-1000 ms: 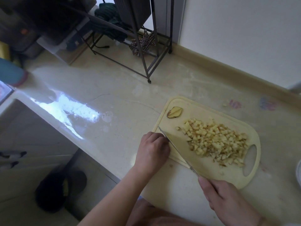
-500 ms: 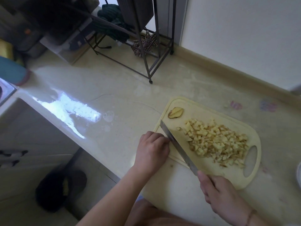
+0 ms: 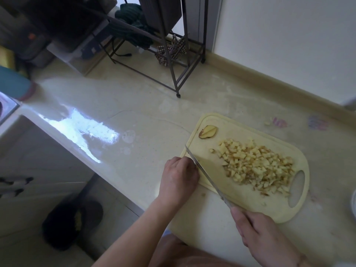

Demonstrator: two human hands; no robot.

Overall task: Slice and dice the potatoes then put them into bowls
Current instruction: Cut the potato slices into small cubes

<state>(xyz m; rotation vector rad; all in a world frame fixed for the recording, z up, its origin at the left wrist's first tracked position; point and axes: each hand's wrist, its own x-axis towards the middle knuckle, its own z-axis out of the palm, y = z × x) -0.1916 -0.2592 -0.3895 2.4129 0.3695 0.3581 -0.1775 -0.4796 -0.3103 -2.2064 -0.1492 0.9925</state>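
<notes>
A pile of diced potato [image 3: 256,166] lies on the pale yellow cutting board [image 3: 238,197], toward its handle-hole end. One skin-on potato end piece [image 3: 208,131] sits at the board's far left corner. My right hand [image 3: 258,236] grips the handle of a knife [image 3: 206,174], whose blade runs across the board's left side, clear of the dice. My left hand [image 3: 179,178] rests on the board's near left edge with its fingers curled, right against the blade. What is under those fingers is hidden.
A white bowl rim [image 3: 354,203] shows at the right edge. A black wire rack [image 3: 177,78] stands on the counter behind the board. The counter's front edge [image 3: 96,160] drops off to the left, with a sink corner [image 3: 7,108] further left.
The knife's tip has shifted only slightly beside my left hand. Both hands stay where they were, and the dice have not moved.
</notes>
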